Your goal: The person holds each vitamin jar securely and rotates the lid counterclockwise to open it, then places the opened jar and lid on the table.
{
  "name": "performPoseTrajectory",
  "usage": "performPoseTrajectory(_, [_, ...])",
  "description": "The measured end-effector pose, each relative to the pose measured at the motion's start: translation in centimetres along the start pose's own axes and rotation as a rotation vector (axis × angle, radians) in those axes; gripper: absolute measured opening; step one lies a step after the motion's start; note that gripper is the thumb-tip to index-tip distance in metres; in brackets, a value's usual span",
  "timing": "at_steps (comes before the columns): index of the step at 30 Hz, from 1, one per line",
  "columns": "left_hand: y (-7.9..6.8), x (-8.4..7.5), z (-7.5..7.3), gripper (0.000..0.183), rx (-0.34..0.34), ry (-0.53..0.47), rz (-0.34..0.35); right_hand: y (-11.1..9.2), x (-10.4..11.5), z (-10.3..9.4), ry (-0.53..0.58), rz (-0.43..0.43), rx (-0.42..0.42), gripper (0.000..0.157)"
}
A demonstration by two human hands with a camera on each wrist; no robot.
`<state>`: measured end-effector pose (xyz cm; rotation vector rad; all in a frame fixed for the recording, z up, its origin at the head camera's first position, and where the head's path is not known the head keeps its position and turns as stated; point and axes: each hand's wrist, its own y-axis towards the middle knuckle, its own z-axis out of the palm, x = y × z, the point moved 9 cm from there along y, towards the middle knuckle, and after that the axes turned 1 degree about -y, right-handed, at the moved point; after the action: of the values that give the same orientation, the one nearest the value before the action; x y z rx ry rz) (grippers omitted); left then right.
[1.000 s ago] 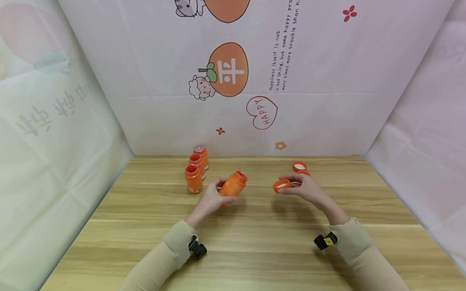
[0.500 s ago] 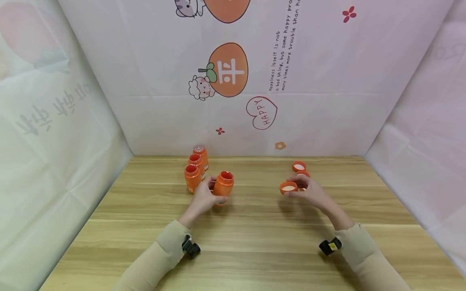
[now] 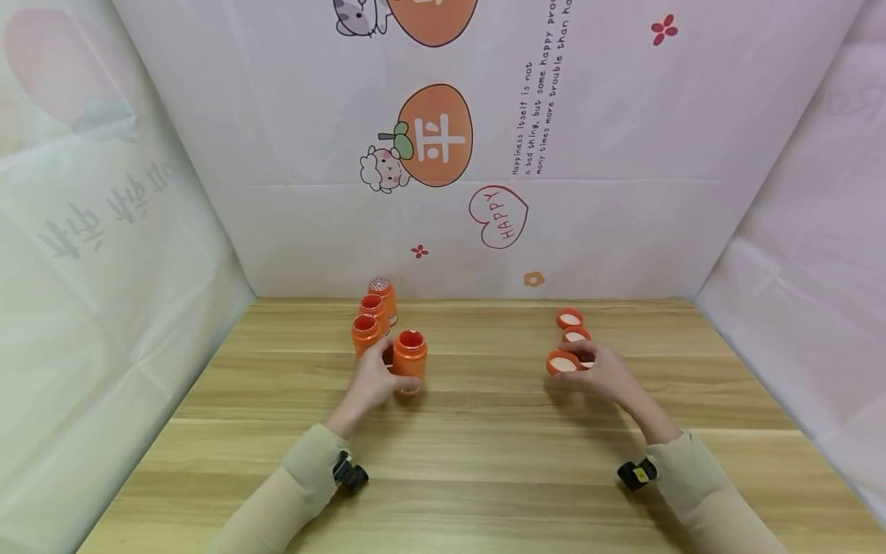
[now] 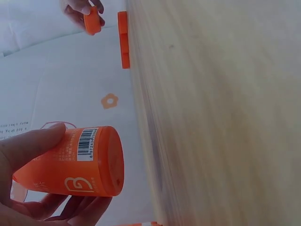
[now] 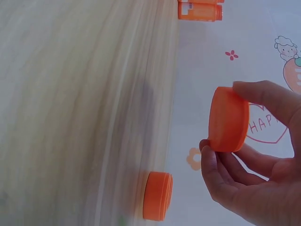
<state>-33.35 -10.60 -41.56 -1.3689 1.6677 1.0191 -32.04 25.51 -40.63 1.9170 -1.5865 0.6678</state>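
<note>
My left hand [image 3: 370, 382] grips an open-mouthed orange bottle [image 3: 410, 363] upright, thumb on one side and fingers on the other. In the left wrist view the base of this bottle [image 4: 87, 162] is apart from the tabletop. My right hand [image 3: 609, 375] pinches an orange cap [image 3: 563, 364] with its pale inside facing up. The right wrist view shows the held cap [image 5: 229, 120] between thumb and fingers, raised off the table. Left of the gripped bottle, three orange bottles [image 3: 365, 332] stand in a row, the nearest partly covered by my left hand.
Several orange caps lie in a row near my right hand, among them a far cap [image 3: 570, 318] and a closer cap [image 3: 576, 335]; another is mostly hidden. A printed white sheet [image 3: 623, 192] hangs behind the wooden table [image 3: 477, 477], with white sheets at both sides.
My left hand has moved left with the bottle, which has gone from tilted to upright. My right hand has carried the cap to the right, closer to the row of caps.
</note>
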Motion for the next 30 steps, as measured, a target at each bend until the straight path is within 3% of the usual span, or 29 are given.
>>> performPoseTrajectory(14, [-0.5,0.6,-1.5,0.069,-0.014,0.070,-0.034,-0.3,-0.7,-0.2,-0.181,-0.019,-0.014,0.052])
performPoseTrajectory(30, [-0.8,1.1,-2.9,0.066,-0.034,0.172,-0.055,-0.6,-2.2,-0.1,-0.226,0.010,0.025,0.057])
